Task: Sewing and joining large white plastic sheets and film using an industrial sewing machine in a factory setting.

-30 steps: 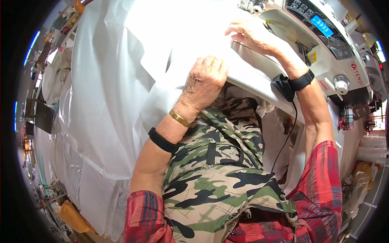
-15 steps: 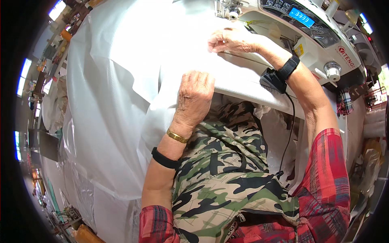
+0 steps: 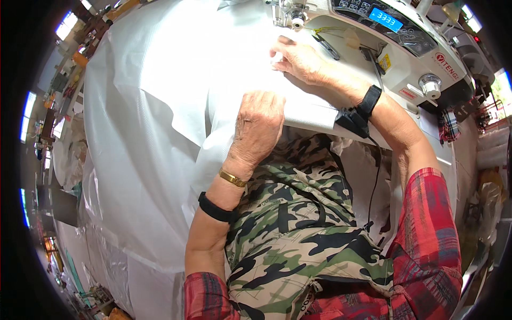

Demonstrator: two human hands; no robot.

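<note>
Your right grip [image 3: 301, 60] pinched smooth, draped white sheeting [image 3: 133, 160]; your left grip [image 3: 258, 122] lay over it, closure unclear. A bulky white sewing machine [image 3: 421, 65] stood right of both.

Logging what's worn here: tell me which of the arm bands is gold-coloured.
The narrow left wristband; the left forearm strap and right wrist strap are wider and black.

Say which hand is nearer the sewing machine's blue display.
Right. In the picture, the right hand is below and left of the blue display; the left hand is farther down and left, on the white sheet.
</note>
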